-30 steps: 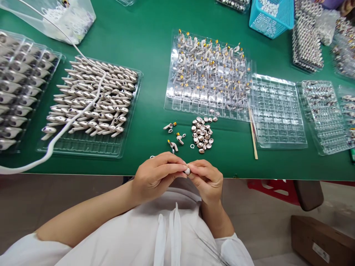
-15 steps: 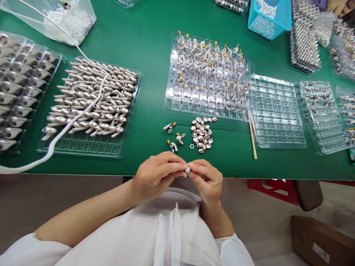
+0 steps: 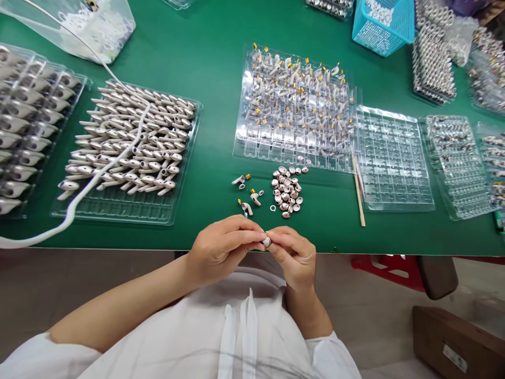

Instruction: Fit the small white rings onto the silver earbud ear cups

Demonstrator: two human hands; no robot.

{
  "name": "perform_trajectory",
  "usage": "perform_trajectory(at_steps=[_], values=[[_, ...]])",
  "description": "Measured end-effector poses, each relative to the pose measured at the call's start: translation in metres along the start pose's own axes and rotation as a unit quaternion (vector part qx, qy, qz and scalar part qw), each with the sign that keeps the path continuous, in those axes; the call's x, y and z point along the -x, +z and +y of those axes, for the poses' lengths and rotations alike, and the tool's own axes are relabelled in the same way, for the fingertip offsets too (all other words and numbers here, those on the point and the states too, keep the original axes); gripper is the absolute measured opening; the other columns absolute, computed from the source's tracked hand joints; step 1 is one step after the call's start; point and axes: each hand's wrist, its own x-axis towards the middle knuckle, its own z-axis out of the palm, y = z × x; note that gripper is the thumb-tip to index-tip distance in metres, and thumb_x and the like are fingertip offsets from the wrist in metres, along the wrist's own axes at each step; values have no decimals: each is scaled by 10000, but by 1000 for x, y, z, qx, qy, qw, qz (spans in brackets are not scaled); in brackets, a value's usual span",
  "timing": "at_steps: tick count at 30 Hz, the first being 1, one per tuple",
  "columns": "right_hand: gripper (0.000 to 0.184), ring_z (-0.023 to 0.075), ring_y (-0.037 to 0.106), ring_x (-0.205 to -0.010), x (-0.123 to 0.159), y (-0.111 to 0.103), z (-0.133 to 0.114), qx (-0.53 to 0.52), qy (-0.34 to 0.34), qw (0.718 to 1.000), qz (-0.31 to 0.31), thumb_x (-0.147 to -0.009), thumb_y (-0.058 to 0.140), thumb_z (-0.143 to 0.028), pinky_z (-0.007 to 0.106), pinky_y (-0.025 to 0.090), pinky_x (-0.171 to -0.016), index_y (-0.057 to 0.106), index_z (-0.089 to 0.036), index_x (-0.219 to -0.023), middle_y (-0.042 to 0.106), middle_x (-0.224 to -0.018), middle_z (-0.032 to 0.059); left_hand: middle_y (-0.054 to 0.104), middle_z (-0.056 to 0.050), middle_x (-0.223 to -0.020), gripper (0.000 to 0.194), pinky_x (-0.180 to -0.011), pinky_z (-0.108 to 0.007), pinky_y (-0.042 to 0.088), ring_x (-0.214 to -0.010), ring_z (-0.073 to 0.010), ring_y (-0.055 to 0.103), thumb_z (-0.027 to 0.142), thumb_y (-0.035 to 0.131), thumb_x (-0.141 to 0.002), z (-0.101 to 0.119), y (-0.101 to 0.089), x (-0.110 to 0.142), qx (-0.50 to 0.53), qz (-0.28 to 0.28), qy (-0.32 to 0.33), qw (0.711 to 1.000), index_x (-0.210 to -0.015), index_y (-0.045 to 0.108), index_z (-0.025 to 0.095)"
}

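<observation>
Green table (image 3: 216, 158), small white piece (image 3: 267, 242) between left hand (image 3: 221, 246) and right hand (image 3: 294, 253), fingertips pinching it

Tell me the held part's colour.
The held part looks mostly white where it shows, best seen in the head view.

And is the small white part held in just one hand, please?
No, the left hand and the right hand both pinch the small white part.

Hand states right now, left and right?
Left hand: closed, fingertips pinching a small, rounded white-and-dark piece.
Right hand: closed, fingertips pinching the same piece from the other side.
</observation>
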Motion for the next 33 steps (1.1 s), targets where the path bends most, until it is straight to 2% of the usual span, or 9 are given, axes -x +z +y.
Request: perform_trajectory(at_steps=[14,17,21,24,28,33], values=[[284,162,715,-836,-2,3,-5,17,-21,999,-18,-836,728,-137,268,608,-711,764,-319,-1050,762,-926,30,717,-82,-918,220,-741,-240,591,-843,-143,683,-7,601,-875,-3,1,4,-7,9,9,1000,-1018,670,146],[282,162,713,-838,-1,4,-5,27,-28,999,-14,-837,723,-128,268,608,-706,762,-309,-1050,759,-925,35,717,-80,-907,224,-730,-246,586,-832,-145,679,-11,606,-870,-3,3,5,-18,26,15,999,-1027,658,139],[249,164,718,-804,0,5,-3,52,-55,997,-1,-834,723,-126,261,607,-657,764,-274,-1030,759,-910,44,718,-74,-878,186,-701,-249,583,-803,-150,681,9,632,-864,-1,8,7,-26,63,7,998,-995,654,139],[306,157,716,-811,-1,5,-2,54,-83,995,-4,-825,720,-85,257,606,-666,754,-282,-1056,758,-933,43,723,-65,-857,170,-687,-244,586,-782,-151,688,29,643,-865,1,10,8,-21,79,-7,997,-985,658,149],[360,160,717,-826,-1,4,-1,66,-112,992,-11,-821,709,-52,264,611,-681,739,-286,-1093,756,-951,47,723,-58,-840,201,-673,-242,588,-777,-152,691,20,630,-869,3,10,8,-13,80,-13,997,-1014,659,156],[305,165,720,-813,-2,4,-3,91,-111,990,-19,-835,691,-66,275,616,-679,738,-255,-1070,757,-918,56,719,-63,-847,223,-693,-264,591,-786,-153,684,20,614,-882,0,9,9,-27,75,12,997,-1054,646,158]])
